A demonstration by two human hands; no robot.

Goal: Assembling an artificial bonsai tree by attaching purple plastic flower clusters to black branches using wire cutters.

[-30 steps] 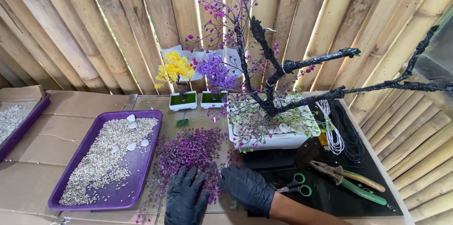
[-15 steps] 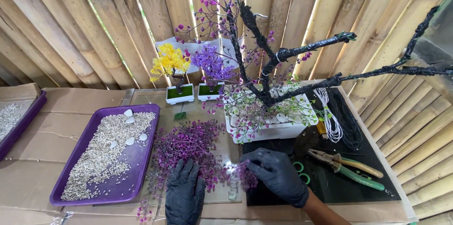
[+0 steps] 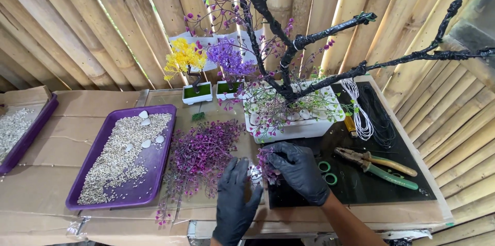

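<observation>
Now purple sprig (image 3: 267,166) between hands.

The right hand (image 3: 299,171) seemingly hides most of a purple sprig (image 3: 267,166)

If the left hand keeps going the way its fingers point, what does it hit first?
The black-gloved left hand points away from the body, so it would probably first meet the loose pile of purple artificial flower sprigs on the cardboard; depth is uncertain.
</observation>
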